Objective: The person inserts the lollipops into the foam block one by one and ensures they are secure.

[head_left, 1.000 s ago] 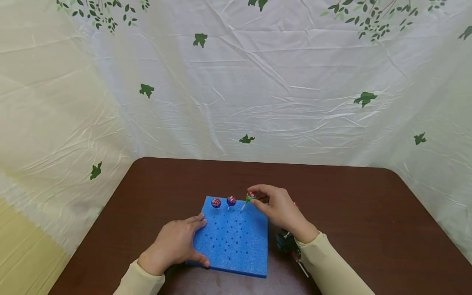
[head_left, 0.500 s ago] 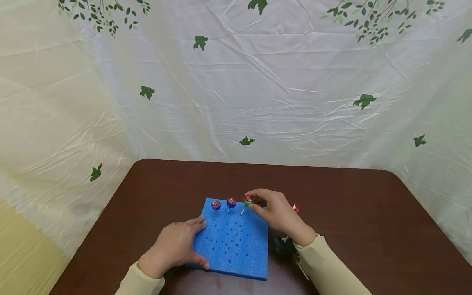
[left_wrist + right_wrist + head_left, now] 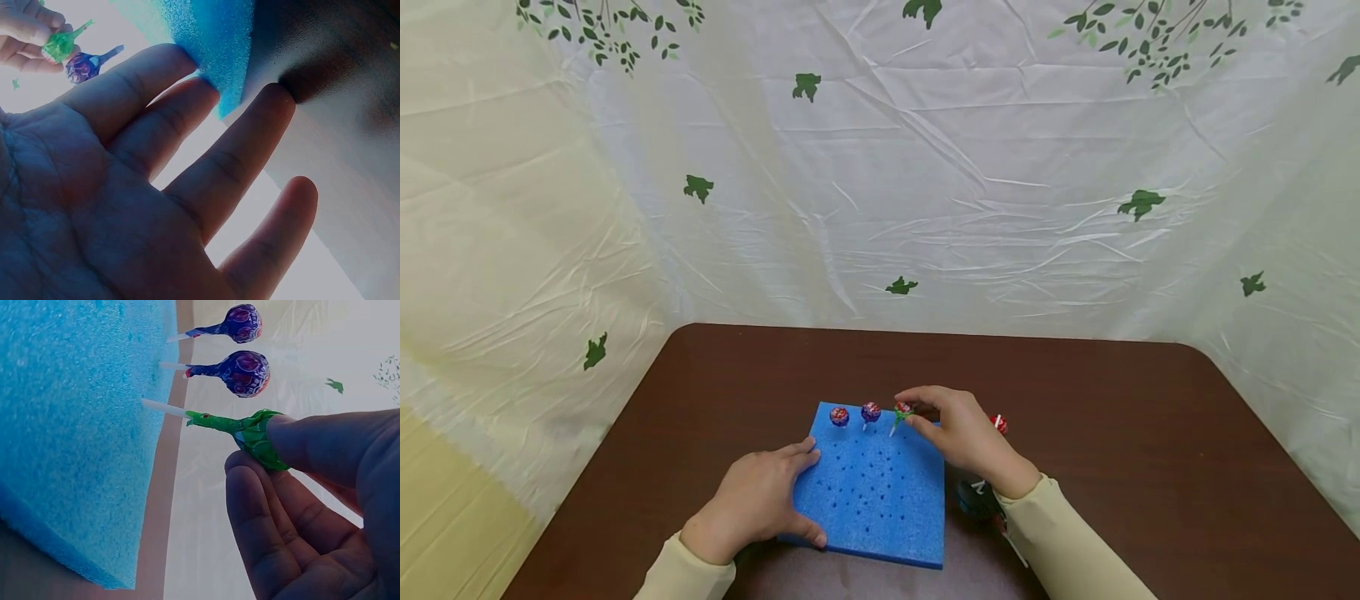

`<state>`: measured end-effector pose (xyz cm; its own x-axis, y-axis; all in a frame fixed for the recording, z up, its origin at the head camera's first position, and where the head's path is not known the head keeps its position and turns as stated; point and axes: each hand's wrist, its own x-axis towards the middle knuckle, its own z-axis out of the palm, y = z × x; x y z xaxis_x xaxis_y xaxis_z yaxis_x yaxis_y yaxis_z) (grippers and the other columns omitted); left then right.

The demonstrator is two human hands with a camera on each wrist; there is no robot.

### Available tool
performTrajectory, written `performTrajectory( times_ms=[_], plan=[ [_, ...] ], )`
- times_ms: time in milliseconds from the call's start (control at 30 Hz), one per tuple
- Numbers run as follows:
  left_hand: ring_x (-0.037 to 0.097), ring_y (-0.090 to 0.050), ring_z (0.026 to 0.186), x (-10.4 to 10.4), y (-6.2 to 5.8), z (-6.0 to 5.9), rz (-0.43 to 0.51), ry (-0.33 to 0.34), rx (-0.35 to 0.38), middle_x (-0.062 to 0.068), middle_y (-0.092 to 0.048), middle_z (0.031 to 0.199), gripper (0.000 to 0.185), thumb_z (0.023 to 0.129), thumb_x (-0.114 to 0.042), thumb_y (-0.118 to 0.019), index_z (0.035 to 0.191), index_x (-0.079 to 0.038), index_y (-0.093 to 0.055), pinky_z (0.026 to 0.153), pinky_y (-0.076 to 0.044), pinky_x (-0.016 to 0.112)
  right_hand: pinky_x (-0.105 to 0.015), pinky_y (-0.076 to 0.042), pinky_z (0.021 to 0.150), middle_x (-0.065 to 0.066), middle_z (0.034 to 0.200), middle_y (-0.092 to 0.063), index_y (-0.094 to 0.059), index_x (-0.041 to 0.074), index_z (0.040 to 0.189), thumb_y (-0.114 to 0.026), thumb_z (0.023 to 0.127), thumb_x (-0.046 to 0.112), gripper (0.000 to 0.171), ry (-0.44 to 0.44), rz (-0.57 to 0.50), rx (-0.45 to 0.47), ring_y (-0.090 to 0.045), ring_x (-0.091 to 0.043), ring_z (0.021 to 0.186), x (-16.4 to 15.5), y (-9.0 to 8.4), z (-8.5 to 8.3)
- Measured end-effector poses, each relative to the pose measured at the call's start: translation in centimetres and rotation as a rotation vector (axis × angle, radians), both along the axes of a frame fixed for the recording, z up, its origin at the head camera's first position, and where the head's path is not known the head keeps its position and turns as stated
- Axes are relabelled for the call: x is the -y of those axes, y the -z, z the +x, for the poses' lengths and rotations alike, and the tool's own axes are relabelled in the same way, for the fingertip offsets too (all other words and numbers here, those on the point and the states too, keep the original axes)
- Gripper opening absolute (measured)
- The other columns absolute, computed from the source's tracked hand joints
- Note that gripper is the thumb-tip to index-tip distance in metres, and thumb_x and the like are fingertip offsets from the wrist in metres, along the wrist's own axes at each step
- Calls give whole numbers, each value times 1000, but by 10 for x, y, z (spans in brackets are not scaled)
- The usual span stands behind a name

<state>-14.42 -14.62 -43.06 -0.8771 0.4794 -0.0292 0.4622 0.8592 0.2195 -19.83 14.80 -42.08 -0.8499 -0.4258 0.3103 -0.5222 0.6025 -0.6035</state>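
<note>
My right hand [image 3: 958,425] pinches the wrapped head of a green lollipop [image 3: 215,422] between thumb and fingers. Its white stick points down at the blue foam board [image 3: 910,508], the tip right at the board's surface near the far edge. Two purple-wrapped lollipops, one at the far left corner [image 3: 839,416] and one beside it [image 3: 870,412], stand upright in the same row. Rows of small holes dot the board. My left hand [image 3: 756,504] rests against the board's left side with fingers spread, thumb on the near edge and fingertips touching the left edge.
Under and beside the right forearm lie more lollipops, a dark-wrapped one [image 3: 976,500] and a red one [image 3: 1000,424], partly hidden. The brown table [image 3: 1112,433] extends behind and to the right. A white curtain with leaf prints [image 3: 1000,250] hangs beyond its far edge.
My right hand has moved slightly left and down, bringing the green lollipop's stick to the board near the purple pair. The left hand has stayed in place.
</note>
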Motion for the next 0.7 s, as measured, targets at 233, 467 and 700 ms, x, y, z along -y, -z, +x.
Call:
performTrajectory(
  times_ms=[233,467,700],
  plan=[
    [35,-63,116,0,0,1,10,1,-10,9,-55,143,107,54,-77,-80,133,-8,-64,87,-53,53,-32,-58,78,-2,113,-70,-70,9,122,-76,89,7,33,11,-7,-5,-68,-13,89,0,2,-1],
    [36,-62,116,1,0,0,9,1,-5,9,-55,143,107,54,-77,-80,134,-8,-64,87,-52,53,-34,-58,79,-4,115,-70,-72,10,122,-76,89,8,33,25,4,17,-68,-17,95,2,5,-1],
    [36,-62,116,1,-1,1,8,4,-4,10,-55,143,107,55,-77,-81,134,-7,-64,88,-52,53,-37,-57,82,-5,118,-70,-71,11,123,-76,89,9,34,31,6,36,-68,-22,102,4,8,-1]
  ],
)
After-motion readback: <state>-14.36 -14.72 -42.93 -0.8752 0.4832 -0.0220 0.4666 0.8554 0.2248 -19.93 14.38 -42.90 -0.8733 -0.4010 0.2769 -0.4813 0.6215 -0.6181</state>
